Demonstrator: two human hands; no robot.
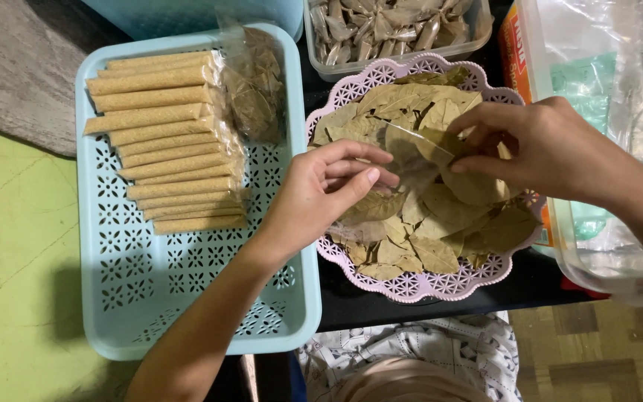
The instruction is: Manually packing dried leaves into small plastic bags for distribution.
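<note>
My left hand (pixel 320 195) and my right hand (pixel 531 146) together hold a small clear plastic bag (pixel 411 160) above a pink lattice basket (pixel 351 93) full of dried brown leaves (pixel 440 212). The left fingers pinch the bag's lower left side. At the bag's upper right edge the right fingers grip it along with a dry leaf (pixel 440 143) that sits at the bag's mouth.
A light blue perforated tray (pixel 187 290) on the left holds several long tan packets (pixel 165 141) in a row and a clear bag of leaves (pixel 256 82). A clear tub of pale dried pieces (pixel 388 26) stands behind. A clear plastic container (pixel 597 246) sits at right.
</note>
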